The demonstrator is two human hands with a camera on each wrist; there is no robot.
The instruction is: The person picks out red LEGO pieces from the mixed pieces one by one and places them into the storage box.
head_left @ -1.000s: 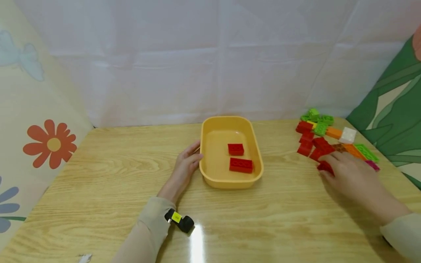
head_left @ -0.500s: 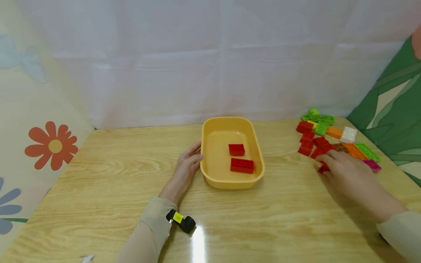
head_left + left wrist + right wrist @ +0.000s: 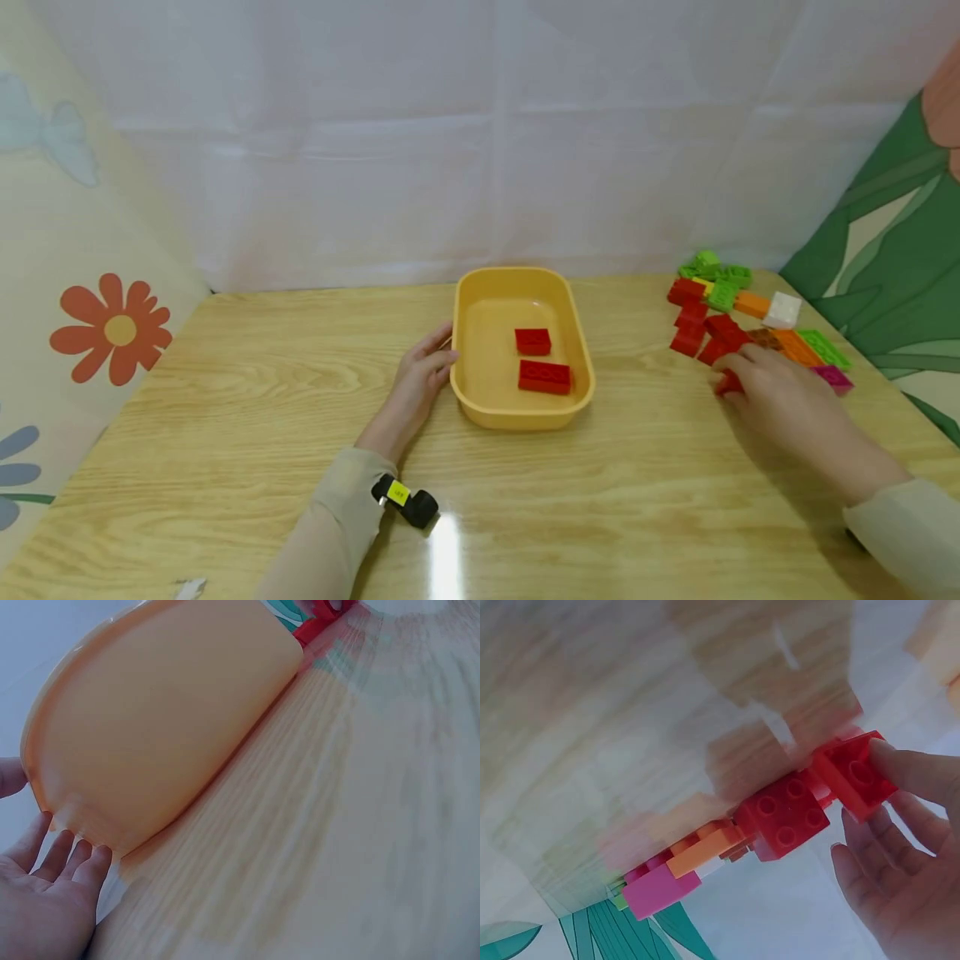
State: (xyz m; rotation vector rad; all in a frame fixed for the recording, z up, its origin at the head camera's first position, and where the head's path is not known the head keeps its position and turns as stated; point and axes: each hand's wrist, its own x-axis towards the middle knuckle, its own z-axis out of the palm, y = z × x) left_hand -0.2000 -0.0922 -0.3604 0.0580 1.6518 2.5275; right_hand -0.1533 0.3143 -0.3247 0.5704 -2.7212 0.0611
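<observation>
My left hand (image 3: 416, 385) rests against the left side of a yellow plastic box (image 3: 517, 420). In the left wrist view its fairly straight fingers (image 3: 88, 862) touch the outer wall, with the thumb at the rim. Inside the box lie a shorter red brick (image 3: 532, 341) and a longer red brick (image 3: 544, 377). Over on the right, my right hand (image 3: 783, 404) pinches a red toy brick (image 3: 841, 780) between thumb and fingers. The hollow underside of that brick faces the right wrist camera. Beside it is another red brick (image 3: 784, 817), studs showing.
Around the right hand, several red bricks (image 3: 688, 340) lie near green bricks (image 3: 722, 295), an orange brick (image 3: 752, 304), a white brick (image 3: 783, 309) and a magenta brick (image 3: 833, 380). The wooden table (image 3: 225, 417) meets a white cloth (image 3: 360, 183) at the back.
The right hand stays at the brick pile, its fingers shifting slightly on the red brick there. The left hand and the box keep their places; the head view shifts a little.
</observation>
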